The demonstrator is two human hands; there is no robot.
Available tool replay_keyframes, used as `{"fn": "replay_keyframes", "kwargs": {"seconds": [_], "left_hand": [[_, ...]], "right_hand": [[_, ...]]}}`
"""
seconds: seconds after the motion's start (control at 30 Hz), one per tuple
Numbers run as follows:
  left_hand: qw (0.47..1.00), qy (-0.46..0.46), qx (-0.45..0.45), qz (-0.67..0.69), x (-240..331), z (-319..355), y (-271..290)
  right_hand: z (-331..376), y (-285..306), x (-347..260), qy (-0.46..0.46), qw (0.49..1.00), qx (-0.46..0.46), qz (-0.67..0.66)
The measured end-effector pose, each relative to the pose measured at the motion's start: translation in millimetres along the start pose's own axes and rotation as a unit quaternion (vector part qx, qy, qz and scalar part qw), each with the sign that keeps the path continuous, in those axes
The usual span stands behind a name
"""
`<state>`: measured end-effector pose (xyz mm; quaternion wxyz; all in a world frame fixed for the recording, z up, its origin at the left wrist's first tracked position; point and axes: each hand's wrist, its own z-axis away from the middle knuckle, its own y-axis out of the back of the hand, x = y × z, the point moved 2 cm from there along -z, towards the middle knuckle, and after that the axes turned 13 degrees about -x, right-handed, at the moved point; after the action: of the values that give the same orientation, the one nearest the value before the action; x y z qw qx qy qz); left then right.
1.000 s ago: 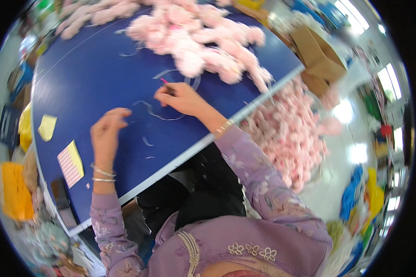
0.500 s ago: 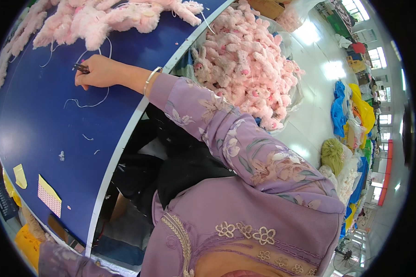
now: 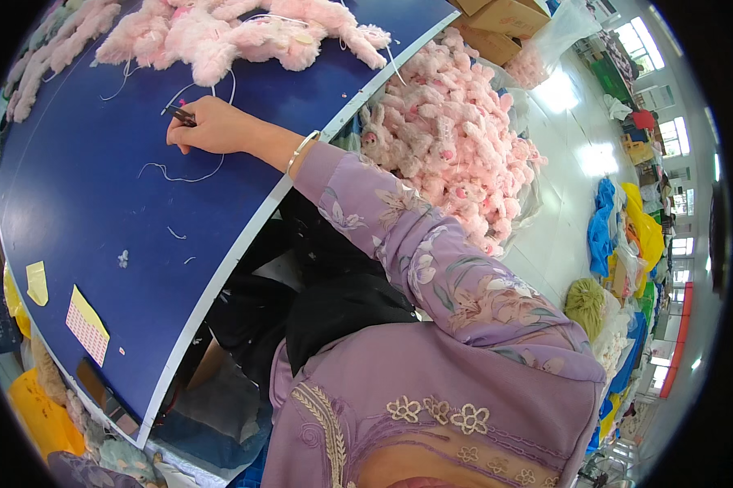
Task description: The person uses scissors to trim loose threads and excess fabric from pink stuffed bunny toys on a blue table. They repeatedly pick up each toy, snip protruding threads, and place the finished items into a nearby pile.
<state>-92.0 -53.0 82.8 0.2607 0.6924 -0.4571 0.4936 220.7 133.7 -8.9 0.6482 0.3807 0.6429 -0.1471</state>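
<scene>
My right hand is closed around a slim dark tool above the blue tabletop; too little of the tool shows to tell its kind. Close to the fingers lies a tiny pink piece. A white thread curves across the table beside and below the hand. Just beyond it, pink plush toy pieces lie spread out, with white strings trailing from them. Of my left arm only a patterned sleeve appears at the lower left; the hand is out of sight.
A big heap of pink plush rabbits stands right of the table's pale edge. Cardboard boxes are behind it. Nearer left lie a yellow paper, a patterned sheet and a dark phone-like object.
The whole view has shifted, so the table and heap sit further right in the picture. My right hand keeps its hold on the dark tool. Less of my left sleeve shows.
</scene>
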Motion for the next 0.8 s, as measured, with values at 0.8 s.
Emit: {"fn": "replay_keyframes", "kwargs": {"seconds": [0.8], "left_hand": [[0.999, 0.024, 0.043, 0.001, 15, 6, 28]], "right_hand": [[15, 88, 14, -0.101, 0.874, 0.217, 0.422]]}}
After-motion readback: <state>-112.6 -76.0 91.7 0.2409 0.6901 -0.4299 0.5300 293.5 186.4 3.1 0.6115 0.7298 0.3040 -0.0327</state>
